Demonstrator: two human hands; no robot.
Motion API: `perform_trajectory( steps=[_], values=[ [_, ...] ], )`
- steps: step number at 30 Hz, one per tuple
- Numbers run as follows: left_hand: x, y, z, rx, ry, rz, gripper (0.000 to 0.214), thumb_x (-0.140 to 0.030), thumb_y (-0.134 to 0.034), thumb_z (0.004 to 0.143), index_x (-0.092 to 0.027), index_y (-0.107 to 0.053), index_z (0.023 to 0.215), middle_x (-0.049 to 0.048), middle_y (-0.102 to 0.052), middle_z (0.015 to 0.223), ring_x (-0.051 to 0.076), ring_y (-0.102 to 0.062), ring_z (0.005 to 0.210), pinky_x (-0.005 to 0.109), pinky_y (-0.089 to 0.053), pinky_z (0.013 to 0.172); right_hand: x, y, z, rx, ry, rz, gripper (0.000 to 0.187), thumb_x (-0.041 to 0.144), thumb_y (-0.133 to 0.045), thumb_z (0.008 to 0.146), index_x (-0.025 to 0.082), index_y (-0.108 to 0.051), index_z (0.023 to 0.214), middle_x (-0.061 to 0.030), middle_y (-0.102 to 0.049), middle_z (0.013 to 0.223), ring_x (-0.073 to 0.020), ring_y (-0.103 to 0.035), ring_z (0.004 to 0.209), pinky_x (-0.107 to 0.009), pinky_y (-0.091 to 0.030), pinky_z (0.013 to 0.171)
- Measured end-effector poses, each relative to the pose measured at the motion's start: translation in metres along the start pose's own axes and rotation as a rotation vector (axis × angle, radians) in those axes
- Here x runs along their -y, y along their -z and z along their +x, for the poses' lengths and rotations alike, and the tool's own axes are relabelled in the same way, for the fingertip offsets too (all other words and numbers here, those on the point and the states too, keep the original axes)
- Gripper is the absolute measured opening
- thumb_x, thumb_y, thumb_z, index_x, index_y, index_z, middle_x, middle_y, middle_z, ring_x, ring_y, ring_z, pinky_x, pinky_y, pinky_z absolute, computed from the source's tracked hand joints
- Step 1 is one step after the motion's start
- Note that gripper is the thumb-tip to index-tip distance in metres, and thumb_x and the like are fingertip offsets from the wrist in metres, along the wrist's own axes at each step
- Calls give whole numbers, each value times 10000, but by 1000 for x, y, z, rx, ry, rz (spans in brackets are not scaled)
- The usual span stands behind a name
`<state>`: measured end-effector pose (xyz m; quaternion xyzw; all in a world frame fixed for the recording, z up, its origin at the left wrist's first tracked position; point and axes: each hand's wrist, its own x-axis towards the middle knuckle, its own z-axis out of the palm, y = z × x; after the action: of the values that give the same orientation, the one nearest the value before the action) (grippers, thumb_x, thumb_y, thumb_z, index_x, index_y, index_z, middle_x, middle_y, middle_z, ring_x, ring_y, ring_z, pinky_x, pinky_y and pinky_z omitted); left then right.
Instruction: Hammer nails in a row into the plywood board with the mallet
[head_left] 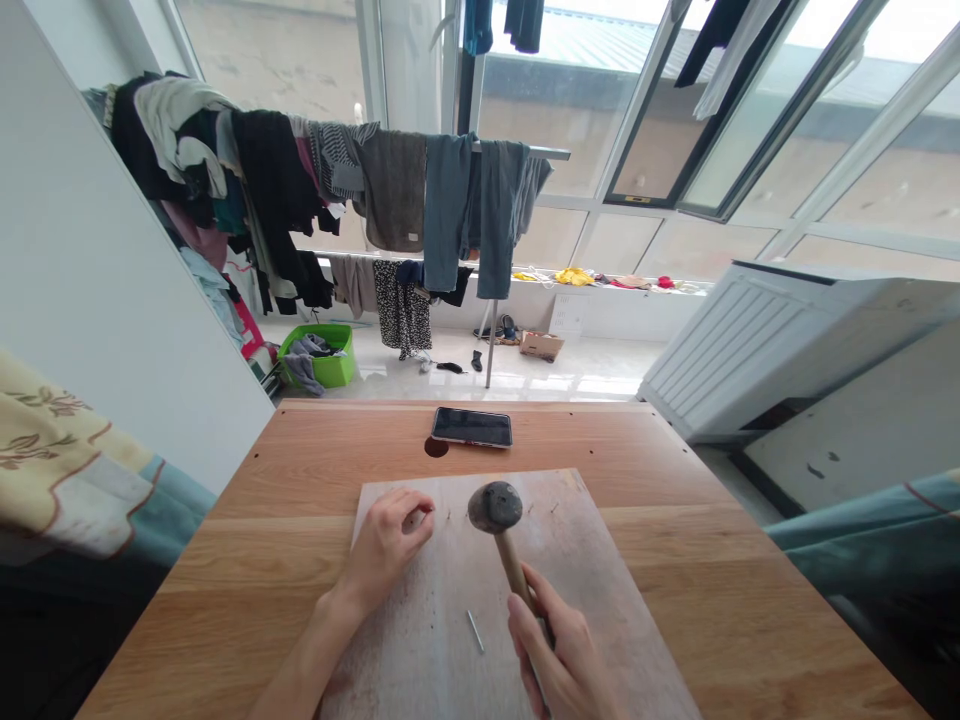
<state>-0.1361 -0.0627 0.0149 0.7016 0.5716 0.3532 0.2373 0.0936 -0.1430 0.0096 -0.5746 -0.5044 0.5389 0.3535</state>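
Observation:
My right hand (564, 655) is wrapped round the wooden handle of a hammer (496, 512), whose dark round head hangs over a worn wooden board (585, 560). My left hand (388, 545) rests on the board left of the hammer head, fingers curled in a pinch near the board's surface; what they pinch is too small to make out. A loose nail (475, 631) lies on the board between my two hands.
The board lies on a wooden table (285, 560). A black phone (472, 427) lies flat at the table's far edge, next to a round hole (436, 447). Beyond stand a clothes rack (390, 190) full of laundry, a green basket (324, 356) and a white unit (772, 340).

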Motion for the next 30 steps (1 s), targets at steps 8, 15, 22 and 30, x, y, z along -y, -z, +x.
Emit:
perform_trajectory(
  steps=[8, 15, 22, 30],
  values=[
    [5, 1, -3, -3, -12, 25, 154, -290, -571, 930, -206, -673, 850, 51, -706, 894, 227, -625, 859, 360, -483, 809, 5, -5, 2, 39, 15, 20, 663, 681, -453, 930, 145, -559, 1305, 90, -451, 583, -40, -369, 285, -141, -249, 270],
    [5, -2, -3, -10, -71, 58, 122, -226, -580, 921, -208, -657, 828, 38, -688, 861, 225, -603, 849, 364, -459, 811, 14, -12, 9, 92, 38, -5, 637, 654, -433, 946, 149, -546, 1318, 102, -426, 572, -51, -386, 288, -142, -262, 278],
    [5, 0, -2, -18, -70, -27, 117, -203, -576, 909, -220, -684, 868, 48, -675, 971, 231, -612, 947, 361, -476, 865, 24, -27, 12, 181, 72, -62, 647, 650, -411, 960, 156, -530, 1361, 73, -482, 607, -56, -405, 309, -142, -297, 274],
    [5, 3, -1, 22, -70, -38, 122, -249, -608, 924, -218, -721, 890, 66, -685, 1048, 253, -625, 1014, 385, -483, 905, 24, -33, 12, 196, 84, -172, 610, 636, -387, 977, 168, -547, 1334, 59, -471, 624, -70, -421, 337, -160, -323, 294]
  ],
)
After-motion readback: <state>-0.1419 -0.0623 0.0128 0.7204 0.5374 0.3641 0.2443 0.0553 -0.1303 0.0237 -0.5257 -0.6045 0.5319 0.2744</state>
